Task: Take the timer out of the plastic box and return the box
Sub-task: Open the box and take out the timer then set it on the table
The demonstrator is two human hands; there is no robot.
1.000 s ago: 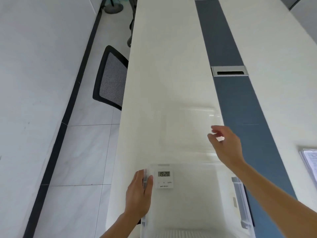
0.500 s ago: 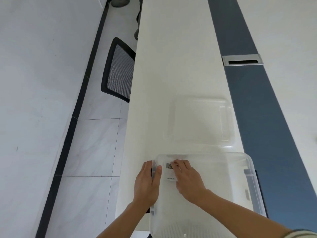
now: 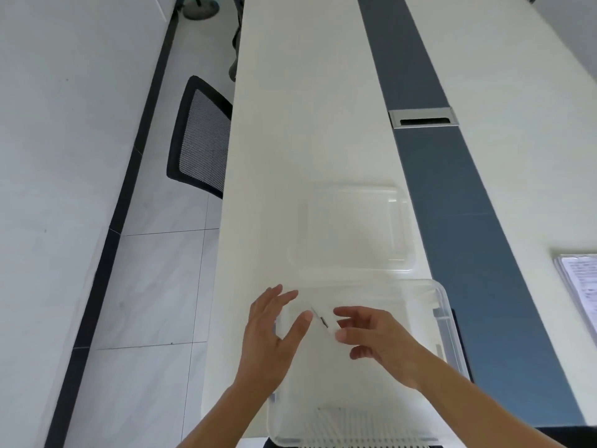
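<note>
A clear plastic box stands open on the white table, near its front edge. Its clear lid lies flat just beyond it. The small white timer is tilted on edge inside the box at its left end, so I see it nearly side-on. My right hand holds the timer between thumb and fingertips. My left hand hovers at the box's left wall with fingers spread, its thumb close to the timer, holding nothing.
A dark blue strip with a metal cable slot runs along the table right of the box. Printed papers lie at the right edge. A black mesh chair stands left of the table over a tiled floor.
My right hand went from the lid into the box and has tipped the timer up off the bottom. My left hand has let go of the box's left wall and spread its fingers.
</note>
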